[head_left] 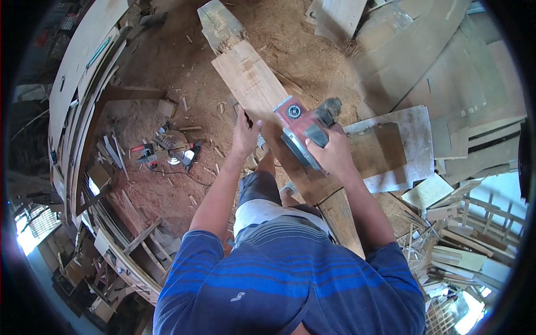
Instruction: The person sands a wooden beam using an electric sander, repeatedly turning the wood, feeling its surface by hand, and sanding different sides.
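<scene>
My right hand [330, 152] is wrapped round the rear handle of a red electric planer [301, 125]. The planer rests on a long wooden plank [251, 78], which runs away from me. Ahead of the tool the plank's face is pale and fresh, while its far end is grey and rough. My left hand [246, 134] is at the plank's left edge, thumb and fingers apart. Whether its fingertips press on the edge is hard to make out.
A circular-blade power tool [174, 156] lies on the dusty floor to the left, its cord trailing. Sheets and boards [89, 84] lean at the left. Large panels [413, 56] stand at the right, above a heap of offcuts [469, 251]. Shavings and scraps litter the floor.
</scene>
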A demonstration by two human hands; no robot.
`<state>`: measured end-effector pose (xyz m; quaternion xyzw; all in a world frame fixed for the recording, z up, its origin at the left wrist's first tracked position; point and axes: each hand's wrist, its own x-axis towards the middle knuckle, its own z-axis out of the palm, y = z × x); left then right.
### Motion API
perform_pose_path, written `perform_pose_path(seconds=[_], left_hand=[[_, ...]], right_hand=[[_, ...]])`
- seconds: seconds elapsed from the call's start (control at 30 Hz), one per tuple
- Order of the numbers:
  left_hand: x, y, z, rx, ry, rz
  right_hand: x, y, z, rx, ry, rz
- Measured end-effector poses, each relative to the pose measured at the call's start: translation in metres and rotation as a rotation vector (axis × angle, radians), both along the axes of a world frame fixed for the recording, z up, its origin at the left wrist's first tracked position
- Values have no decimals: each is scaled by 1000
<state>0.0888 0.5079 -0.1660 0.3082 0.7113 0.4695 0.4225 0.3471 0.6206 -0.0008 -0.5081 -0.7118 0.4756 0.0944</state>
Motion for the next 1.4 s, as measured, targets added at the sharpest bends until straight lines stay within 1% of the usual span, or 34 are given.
perform_pose_path(seconds=[0.03, 0.07, 0.13, 0.17, 0.27, 0.37, 0.47, 0.53, 0.57, 0.67, 0.77, 0.87, 0.97, 1.07, 1.17, 1.27, 1.37, 1.4], left_hand=[[0, 0, -4, -55, 44, 1], [-1, -1, -8, -50, 12, 4], [3, 3, 13, -42, -54, 9], [6, 5, 23, -11, -78, 49], [1, -1, -5, -13, -53, 30], [-1, 2, 20, -119, -8, -16], [0, -4, -10, -35, 1, 24], [0, -4, -5, -13, 54, 18], [1, -5, -3, -5, 78, 13], [0, -9, -15, 25, 14, -11], [-5, -4, 22, -45, -5, -44], [-3, -8, 0, -35, -62, -3], [-1, -9, -13, 73, 108, 9], [2, -9, -13, 130, 95, 15], [-2, -7, -2, 91, 123, -3], [-2, -7, -1, 76, 33, 4], [-1, -7, 6, -37, 85, -43], [2, -7, 5, -34, 73, -21]], right_hand=[[-11, 6, -3, 14, 5, 10], [-22, 12, -6, 32, -1, 12], [-41, 22, -14, 68, -16, 15], [-52, 27, -16, 62, -18, 11], [-83, 43, -17, 42, -16, -3], [-111, 58, -22, 42, 11, -14], [-137, 73, -31, 98, 45, 1], [-155, 83, -33, 169, 41, 23], [-163, 88, -33, 154, 46, 24], [-191, 105, -30, 134, 52, 21], [-220, 124, -37, 157, 20, 24], [-250, 143, -51, 160, 34, 19], [-270, 155, -54, 174, 20, 7], [-276, 158, -50, 192, 30, 13], [-290, 167, -56, 214, 28, 17], [-302, 175, -60, 227, 68, 5], [-322, 188, -64, 241, 50, 15], [-327, 190, -62, 252, 29, -1]])
